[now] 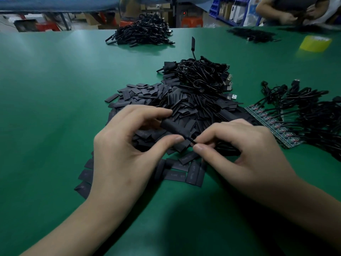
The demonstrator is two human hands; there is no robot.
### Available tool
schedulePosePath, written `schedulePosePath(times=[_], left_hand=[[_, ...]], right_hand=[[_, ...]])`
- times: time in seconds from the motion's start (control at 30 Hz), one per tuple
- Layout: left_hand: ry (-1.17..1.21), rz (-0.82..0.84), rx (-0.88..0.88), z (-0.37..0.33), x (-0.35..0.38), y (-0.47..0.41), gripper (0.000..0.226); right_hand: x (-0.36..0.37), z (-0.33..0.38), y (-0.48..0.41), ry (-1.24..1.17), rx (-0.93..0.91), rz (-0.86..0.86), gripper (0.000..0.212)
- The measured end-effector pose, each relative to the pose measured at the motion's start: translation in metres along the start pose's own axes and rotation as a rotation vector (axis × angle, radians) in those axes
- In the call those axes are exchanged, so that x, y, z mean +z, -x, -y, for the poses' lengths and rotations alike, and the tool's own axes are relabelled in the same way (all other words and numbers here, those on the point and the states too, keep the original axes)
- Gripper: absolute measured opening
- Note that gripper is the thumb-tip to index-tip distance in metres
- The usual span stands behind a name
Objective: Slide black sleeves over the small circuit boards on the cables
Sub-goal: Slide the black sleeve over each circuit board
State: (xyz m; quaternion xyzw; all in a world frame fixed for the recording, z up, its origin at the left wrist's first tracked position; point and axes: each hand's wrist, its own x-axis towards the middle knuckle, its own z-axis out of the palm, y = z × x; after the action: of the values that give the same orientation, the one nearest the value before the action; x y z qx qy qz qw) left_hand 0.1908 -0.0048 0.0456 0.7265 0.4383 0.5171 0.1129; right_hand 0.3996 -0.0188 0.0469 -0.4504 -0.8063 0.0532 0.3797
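My left hand [127, 145] pinches a black sleeve [175, 127] between thumb and fingers, above a heap of loose flat black sleeves [184, 106]. My right hand [238, 145] pinches the thin black cable [191, 140] that comes out of the sleeve's near end. The board inside the sleeve is hidden. A row of small green circuit boards [276, 126] with cables attached lies to the right of my right hand. Behind the heap sits a bundle of black cables with USB plugs [203, 74].
The green table [55, 89] carries another pile of black cables [144, 32] at the back, a smaller dark pile [252, 35] at the back right and a yellow tape roll [315, 43]. A second person [287, 10] works at the far right corner.
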Motion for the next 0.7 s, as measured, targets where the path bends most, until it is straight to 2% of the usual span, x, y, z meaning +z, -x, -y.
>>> schedulePosePath(times=[0.13,0.27,0.43,0.6,0.7], left_hand=[[-0.014,-0.007,-0.056,-0.002,0.003,0.001,0.037],[0.017,0.061,-0.078,-0.003,0.006,0.003,0.054],[-0.023,0.101,-0.01,0.0,-0.001,0.0,0.056],[-0.11,0.051,0.101,-0.003,-0.003,0.0,0.047],[-0.12,0.049,0.144,-0.005,-0.003,0.0,0.044]], right_hand=[[0.004,0.001,0.002,0.175,-0.067,-0.064,0.011],[0.008,0.005,0.003,0.232,-0.112,-0.04,0.012],[0.006,0.006,0.001,0.012,-0.01,0.045,0.004],[-0.002,0.005,0.0,-0.279,0.116,0.056,0.013],[-0.004,0.004,-0.001,-0.292,0.131,0.042,0.012]])
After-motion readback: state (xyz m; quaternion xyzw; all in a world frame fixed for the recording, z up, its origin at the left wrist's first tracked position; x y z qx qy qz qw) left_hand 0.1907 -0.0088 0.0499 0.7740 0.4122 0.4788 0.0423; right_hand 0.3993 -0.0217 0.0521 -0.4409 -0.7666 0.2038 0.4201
